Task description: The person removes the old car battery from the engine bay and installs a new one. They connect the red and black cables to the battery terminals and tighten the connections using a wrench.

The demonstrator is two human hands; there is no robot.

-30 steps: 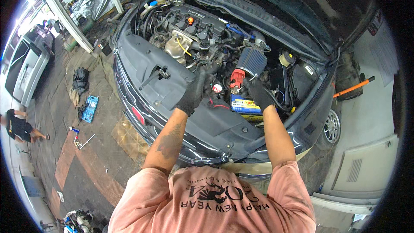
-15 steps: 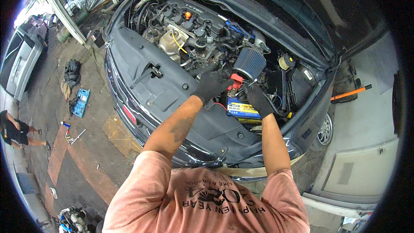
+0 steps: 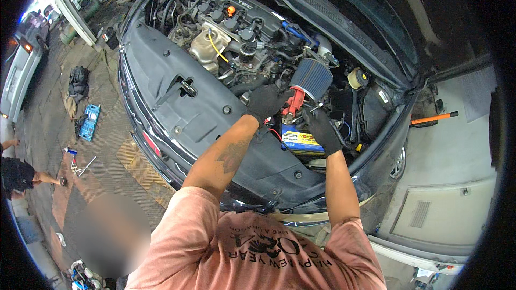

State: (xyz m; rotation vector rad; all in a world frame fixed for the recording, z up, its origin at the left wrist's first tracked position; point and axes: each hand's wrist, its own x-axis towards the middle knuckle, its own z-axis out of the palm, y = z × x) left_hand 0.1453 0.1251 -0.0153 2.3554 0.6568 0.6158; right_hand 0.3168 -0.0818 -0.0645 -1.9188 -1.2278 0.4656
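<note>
Watching from afar, I have 2 black-gloved hands over the open front of a dark car (image 3: 153,70): left hand (image 3: 267,102) right at the edge of the red cover (image 3: 294,102), right hand (image 3: 323,130) on its other side, near a small metal piece (image 3: 319,106). Are the fingers clamped or merely touching? I can't tell for either hand. And the red cover, it's between them, above the blue-and-yellow battery (image 3: 301,140), just below the pleated filter (image 3: 312,78).

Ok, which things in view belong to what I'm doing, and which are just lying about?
Likely part of the job:
Red plastic piece, at your left hand
Battery, by your right hand
Pleated filter, close by

Apparently lying about, on the floor:
Blue case
Dark bundle
Loose metal tool
</note>
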